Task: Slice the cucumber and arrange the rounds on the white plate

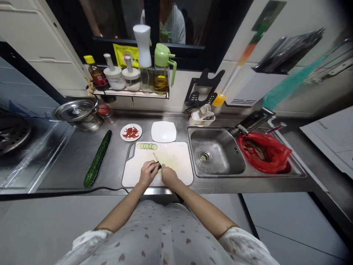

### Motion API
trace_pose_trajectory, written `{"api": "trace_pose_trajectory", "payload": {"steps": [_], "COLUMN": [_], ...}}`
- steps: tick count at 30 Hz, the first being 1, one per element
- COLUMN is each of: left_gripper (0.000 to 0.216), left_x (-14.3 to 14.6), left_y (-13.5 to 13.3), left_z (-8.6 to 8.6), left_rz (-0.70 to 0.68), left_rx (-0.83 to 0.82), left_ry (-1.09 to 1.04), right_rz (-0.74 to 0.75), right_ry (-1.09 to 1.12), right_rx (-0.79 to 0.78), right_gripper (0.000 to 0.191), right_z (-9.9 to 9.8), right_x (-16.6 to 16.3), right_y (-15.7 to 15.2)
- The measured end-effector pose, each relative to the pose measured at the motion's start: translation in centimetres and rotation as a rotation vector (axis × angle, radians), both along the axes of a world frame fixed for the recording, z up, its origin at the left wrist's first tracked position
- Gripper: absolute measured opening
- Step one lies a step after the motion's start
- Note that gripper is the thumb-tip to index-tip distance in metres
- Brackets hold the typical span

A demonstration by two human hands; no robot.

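Observation:
On the white cutting board (179, 162), my left hand (148, 173) is closed over a small dark green piece of cucumber (156, 167), its fingertips bent down onto it. Right beside it, my right hand (170, 176) is clenched around a knife, whose thin blade (155, 156) shows nearly edge-on past the fingers. My right hand hides most of the handle. Near the board's far left corner, several overlapping cucumber slices (147, 146) lie in a row. A whole cucumber (97, 160) rests on the steel counter to the left.
Behind the board stand a plate of chopped red pieces (131, 132) and a white square dish (163, 131). To the right is the sink (217, 152), with a red plastic bag (264, 154) beside it. A lidded pot (78, 114) and a condiment shelf (132, 92) are at the back.

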State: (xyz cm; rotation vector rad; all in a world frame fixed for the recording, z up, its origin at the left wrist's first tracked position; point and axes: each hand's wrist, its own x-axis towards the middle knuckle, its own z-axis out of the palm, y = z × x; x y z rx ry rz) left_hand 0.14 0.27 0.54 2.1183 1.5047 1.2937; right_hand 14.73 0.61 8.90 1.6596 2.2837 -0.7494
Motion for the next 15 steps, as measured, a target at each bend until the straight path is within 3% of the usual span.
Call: {"api": "trace_pose_trajectory", "payload": {"steps": [15], "left_gripper": [0.019], "left_x": [-0.05], "left_y": [0.00], "left_z": [-0.25], "left_rz": [-0.005], "left_rx": [0.008], "left_ry": [-0.002], "right_rz": [-0.018], "right_ry": [0.014], "right_rx": [-0.015], "right_gripper": [0.031], "right_z": [-0.55], "right_x": [0.15], "right_y": [0.00]}}
